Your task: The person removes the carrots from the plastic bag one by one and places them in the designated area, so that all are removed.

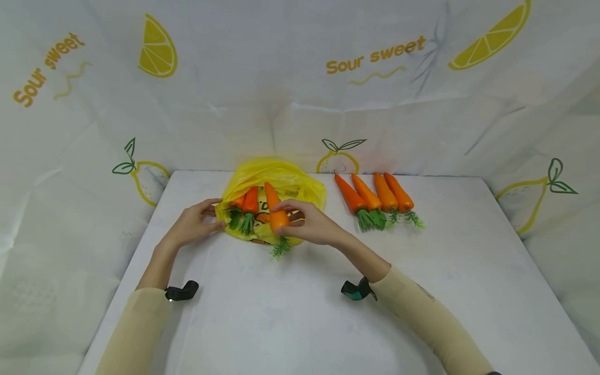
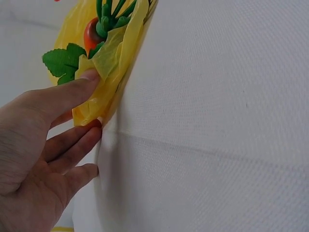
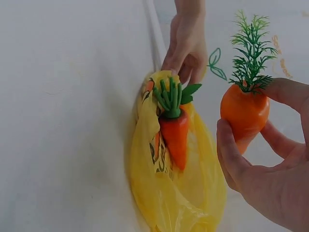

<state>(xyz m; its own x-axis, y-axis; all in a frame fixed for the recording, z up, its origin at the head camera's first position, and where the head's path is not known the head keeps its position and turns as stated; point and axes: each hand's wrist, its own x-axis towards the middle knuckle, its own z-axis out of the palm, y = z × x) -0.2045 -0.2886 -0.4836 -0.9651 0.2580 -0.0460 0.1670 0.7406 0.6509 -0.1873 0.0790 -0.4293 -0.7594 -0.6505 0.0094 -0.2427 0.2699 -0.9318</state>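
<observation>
Sleeve [image 1: 424, 315]: filling lower right.
Left hand [image 1: 191, 224]: pinching bag [image 1: 269, 169] rim.
Right hand [image 1: 313, 224]: gripping carrot [image 1: 277, 219], seemingly for transfer.
Bag: probably needing steadying next.

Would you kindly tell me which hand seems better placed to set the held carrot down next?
Probably the right hand: its grip is on the held carrot, and the row of four carrots lies toward that side. The left hand is occupied, pinching the edge of the yellow bag.

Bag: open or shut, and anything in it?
The bag is open, not empty: its mouth gapes, the left hand pinches its edge, and carrots show inside.
</observation>
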